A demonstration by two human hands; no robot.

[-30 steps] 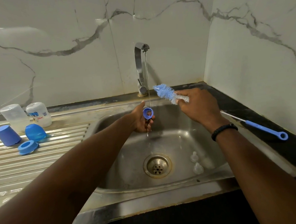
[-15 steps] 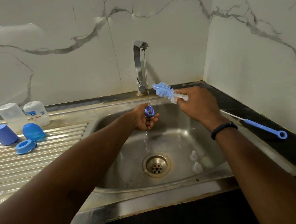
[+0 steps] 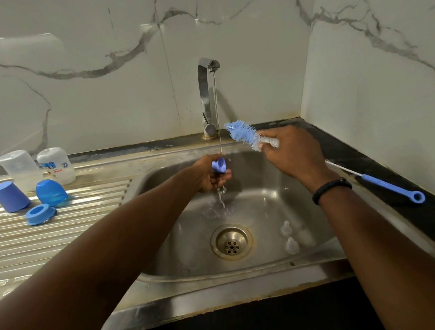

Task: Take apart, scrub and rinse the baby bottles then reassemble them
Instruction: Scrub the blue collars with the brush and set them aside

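Left grip (image 3: 213, 176) holds a blue ring (image 3: 219, 164); right grip (image 3: 290, 153) a brush (image 3: 242, 134); sink (image 3: 324, 247) holds two teats (image 3: 288, 236)

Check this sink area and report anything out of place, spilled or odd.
Two clear teats lie loose in the sink beside the drain, where they could get overlooked. Otherwise nothing stands out: the left hand rinses a blue collar ring under the tap; the right hand holds the bottle brush.
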